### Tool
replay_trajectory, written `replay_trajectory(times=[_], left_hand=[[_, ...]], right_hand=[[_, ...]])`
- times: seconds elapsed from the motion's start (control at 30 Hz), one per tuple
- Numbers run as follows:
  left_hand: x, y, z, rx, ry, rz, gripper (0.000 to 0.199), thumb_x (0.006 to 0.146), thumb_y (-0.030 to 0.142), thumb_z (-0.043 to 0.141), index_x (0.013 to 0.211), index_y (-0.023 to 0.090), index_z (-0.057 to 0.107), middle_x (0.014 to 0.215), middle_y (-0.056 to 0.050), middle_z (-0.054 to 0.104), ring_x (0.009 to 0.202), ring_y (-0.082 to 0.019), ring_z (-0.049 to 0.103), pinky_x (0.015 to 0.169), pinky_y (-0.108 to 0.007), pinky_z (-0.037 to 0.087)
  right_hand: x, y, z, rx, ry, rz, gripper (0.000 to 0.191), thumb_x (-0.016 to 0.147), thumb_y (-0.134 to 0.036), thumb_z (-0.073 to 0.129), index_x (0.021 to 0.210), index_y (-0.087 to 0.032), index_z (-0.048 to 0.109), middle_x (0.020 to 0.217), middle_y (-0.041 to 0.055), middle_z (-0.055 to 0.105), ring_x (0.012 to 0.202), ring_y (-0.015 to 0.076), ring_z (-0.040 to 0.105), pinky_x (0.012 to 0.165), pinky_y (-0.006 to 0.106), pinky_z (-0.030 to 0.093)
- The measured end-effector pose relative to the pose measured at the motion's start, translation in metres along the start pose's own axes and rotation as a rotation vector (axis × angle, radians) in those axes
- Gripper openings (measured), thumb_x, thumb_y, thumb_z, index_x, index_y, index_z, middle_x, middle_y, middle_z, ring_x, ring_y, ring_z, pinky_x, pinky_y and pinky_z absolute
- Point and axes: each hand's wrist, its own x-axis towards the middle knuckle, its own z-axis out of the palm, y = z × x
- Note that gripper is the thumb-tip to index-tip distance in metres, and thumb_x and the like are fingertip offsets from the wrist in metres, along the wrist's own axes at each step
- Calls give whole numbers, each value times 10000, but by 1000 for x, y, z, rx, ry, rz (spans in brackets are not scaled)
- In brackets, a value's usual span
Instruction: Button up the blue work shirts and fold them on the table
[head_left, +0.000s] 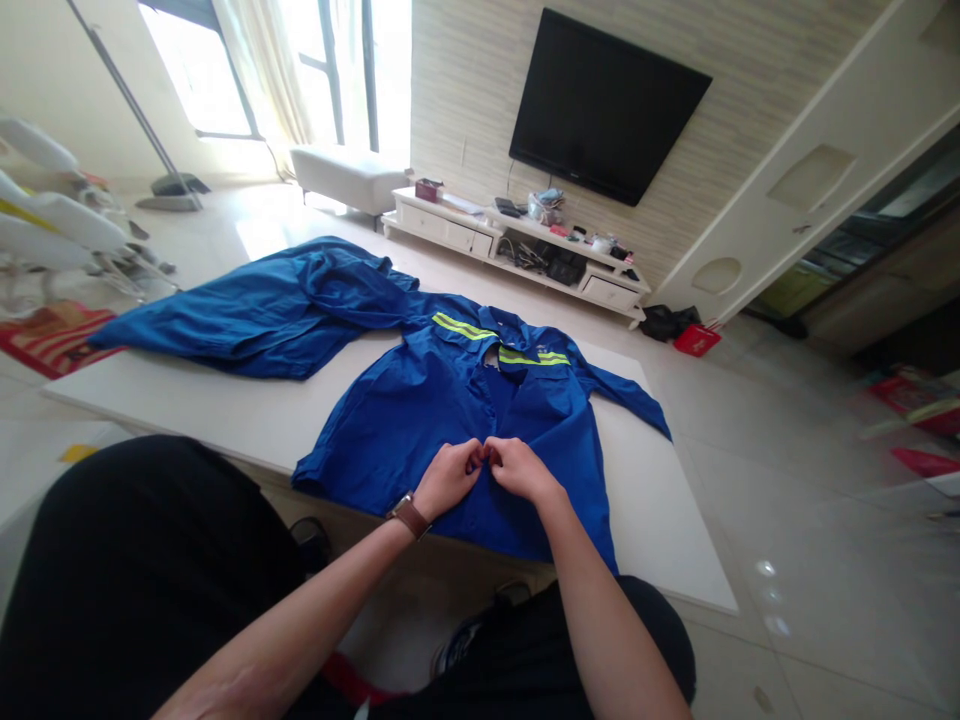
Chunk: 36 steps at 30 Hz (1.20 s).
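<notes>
A blue work jacket (420, 400) with yellow reflective stripes lies front side up on a low white table (660, 510), its collar pointing away from me. Its front is parted near the chest and meets lower down. My left hand (451, 475), with a brown-strapped watch on the wrist, pinches one front edge of the jacket. Right against it, my right hand (517, 467) pinches the other edge, both closed at the middle of the front. Whatever sits between the fingertips is hidden. To the left lies another blue garment (247, 310), loosely spread.
My knees in black trousers (150, 560) flank the near table edge. Beyond stand a white TV cabinet (442, 228) with clutter, a wall television (604, 105) and a pale bench (345, 178). A red box (697, 340) sits on the floor at the right.
</notes>
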Motion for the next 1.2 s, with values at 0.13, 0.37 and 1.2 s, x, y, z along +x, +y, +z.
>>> replay_trajectory(times=[0.13,0.37,1.2], left_hand=[[-1,1,0,-3,1,-1,163,813,78,564,872,226,594,810,4,699,769,-170,643,800,-293,411],[-1,1,-1,-7,-4,0,154,803,79,549,852,223,576,794,8,685,760,-165,631,781,-284,402],[1,1,-1,-6,2,10,48,869,179,616,848,217,596,803,-1,695,736,-168,632,742,-289,405]], right_hand=[[0,-1,-1,-4,1,-2,268,783,-41,526,945,-204,666,885,31,725,817,158,652,706,217,397],[-1,-3,-3,-19,3,-15,232,791,-59,540,923,-204,663,872,27,722,792,154,640,695,222,384],[1,-11,3,-113,-11,54,264,851,-61,548,1018,-230,664,978,37,728,889,179,642,718,254,357]])
